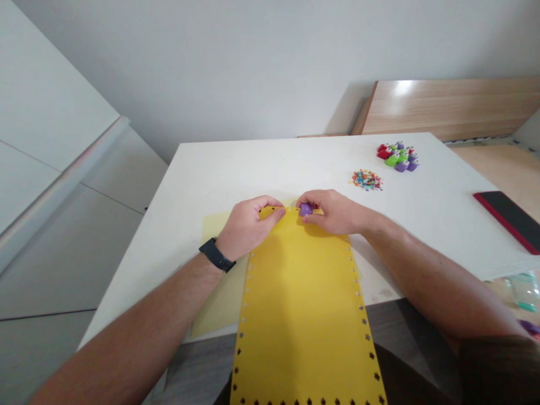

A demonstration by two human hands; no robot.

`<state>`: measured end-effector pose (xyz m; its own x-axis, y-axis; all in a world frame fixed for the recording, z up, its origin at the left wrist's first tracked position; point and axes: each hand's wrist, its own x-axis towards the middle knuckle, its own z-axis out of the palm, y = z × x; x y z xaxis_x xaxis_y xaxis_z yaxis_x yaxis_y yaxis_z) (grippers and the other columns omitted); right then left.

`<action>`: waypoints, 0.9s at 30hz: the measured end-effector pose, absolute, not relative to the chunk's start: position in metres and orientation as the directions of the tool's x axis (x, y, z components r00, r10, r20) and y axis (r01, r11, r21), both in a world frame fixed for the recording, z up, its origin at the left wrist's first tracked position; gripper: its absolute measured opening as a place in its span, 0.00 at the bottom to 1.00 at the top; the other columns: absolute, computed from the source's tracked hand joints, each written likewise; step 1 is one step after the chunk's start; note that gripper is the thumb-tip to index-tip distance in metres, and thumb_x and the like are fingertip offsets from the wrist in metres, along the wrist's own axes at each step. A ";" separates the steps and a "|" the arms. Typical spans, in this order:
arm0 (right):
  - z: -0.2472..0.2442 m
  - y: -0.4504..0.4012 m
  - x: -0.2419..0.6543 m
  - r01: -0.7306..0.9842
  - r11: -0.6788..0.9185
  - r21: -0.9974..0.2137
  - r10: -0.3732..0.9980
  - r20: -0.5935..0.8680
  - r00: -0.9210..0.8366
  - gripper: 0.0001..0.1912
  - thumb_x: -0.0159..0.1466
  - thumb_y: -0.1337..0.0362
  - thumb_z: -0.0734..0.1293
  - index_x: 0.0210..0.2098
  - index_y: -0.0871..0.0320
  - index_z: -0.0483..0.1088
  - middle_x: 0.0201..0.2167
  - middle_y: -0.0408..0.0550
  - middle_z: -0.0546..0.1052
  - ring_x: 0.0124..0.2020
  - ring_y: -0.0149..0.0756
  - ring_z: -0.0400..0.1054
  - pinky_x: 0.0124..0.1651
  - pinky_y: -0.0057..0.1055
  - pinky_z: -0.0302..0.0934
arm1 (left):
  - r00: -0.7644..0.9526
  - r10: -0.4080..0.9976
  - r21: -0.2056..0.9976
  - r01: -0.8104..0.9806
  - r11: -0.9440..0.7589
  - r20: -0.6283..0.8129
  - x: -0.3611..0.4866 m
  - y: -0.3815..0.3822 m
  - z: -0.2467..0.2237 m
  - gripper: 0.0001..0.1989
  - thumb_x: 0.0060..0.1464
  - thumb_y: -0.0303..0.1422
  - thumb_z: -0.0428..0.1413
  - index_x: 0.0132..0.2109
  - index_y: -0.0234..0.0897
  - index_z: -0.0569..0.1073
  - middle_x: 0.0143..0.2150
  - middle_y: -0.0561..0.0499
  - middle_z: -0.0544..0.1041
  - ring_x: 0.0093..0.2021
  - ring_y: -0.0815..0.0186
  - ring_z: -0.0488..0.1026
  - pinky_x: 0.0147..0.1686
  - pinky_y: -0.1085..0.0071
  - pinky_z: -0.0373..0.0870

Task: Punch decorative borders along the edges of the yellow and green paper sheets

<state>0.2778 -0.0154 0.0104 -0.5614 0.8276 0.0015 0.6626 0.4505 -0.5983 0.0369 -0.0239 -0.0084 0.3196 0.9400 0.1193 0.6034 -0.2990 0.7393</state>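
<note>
A long yellow sheet (304,292) with small shaped holes punched along its edges stretches from the table toward me, its near part hanging past the table edge. My left hand (254,224) pinches its far edge between thumb and fingers, left of the middle. Just to the right, my right hand (333,212) is closed around a purple craft punch (306,209) at that same far edge. Whether paper sits inside the punch's slot is too small to tell. Under the yellow sheet, a paler yellow sheet (219,281) lies on the white table.
Several red, green and purple craft punches (399,157) stand at the back right of the white table (236,169). Before them lies a pile of colourful paper cutouts (367,179). A black and red flat object (510,216) rests at the right edge, with a wooden board (447,107) behind.
</note>
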 end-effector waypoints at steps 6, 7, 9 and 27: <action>0.010 -0.015 0.276 0.680 0.443 -0.585 0.834 -0.008 -0.551 0.11 0.63 0.64 0.68 0.44 0.58 0.75 0.38 0.47 0.79 0.37 0.34 0.70 0.41 0.29 0.59 | 0.321 0.940 0.741 0.603 -0.296 0.114 0.036 -0.024 -0.008 0.17 0.60 0.47 0.56 0.44 0.40 0.81 0.42 0.49 0.84 0.35 0.62 0.76 0.36 0.68 0.69; 0.010 -0.015 0.276 0.678 0.446 -0.584 0.833 -0.007 -0.553 0.11 0.63 0.64 0.68 0.44 0.58 0.75 0.39 0.47 0.79 0.38 0.35 0.70 0.41 0.29 0.59 | 0.321 0.940 0.739 0.605 -0.295 0.113 0.036 -0.024 -0.008 0.17 0.60 0.47 0.56 0.44 0.40 0.81 0.42 0.50 0.84 0.35 0.62 0.76 0.35 0.68 0.69; 0.011 -0.015 0.276 0.674 0.454 -0.583 0.829 -0.002 -0.560 0.10 0.63 0.64 0.68 0.44 0.58 0.74 0.39 0.48 0.79 0.38 0.35 0.70 0.41 0.29 0.59 | 0.318 0.942 0.738 0.608 -0.292 0.110 0.036 -0.024 -0.008 0.17 0.61 0.47 0.56 0.44 0.40 0.81 0.42 0.50 0.84 0.34 0.63 0.76 0.34 0.68 0.69; 0.009 -0.016 0.273 0.657 0.482 -0.580 0.828 0.056 -0.558 0.11 0.63 0.65 0.68 0.45 0.60 0.74 0.39 0.50 0.78 0.39 0.36 0.69 0.44 0.31 0.60 | 0.312 0.943 0.739 0.607 -0.293 0.118 0.036 -0.024 -0.007 0.16 0.61 0.46 0.56 0.44 0.41 0.81 0.43 0.51 0.83 0.38 0.62 0.77 0.39 0.68 0.69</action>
<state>0.2726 -0.0156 0.0090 -0.5576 0.8282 0.0555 0.6575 0.4815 -0.5795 0.0355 -0.0237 -0.0074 0.3117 0.9429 0.1178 0.6065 -0.2928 0.7392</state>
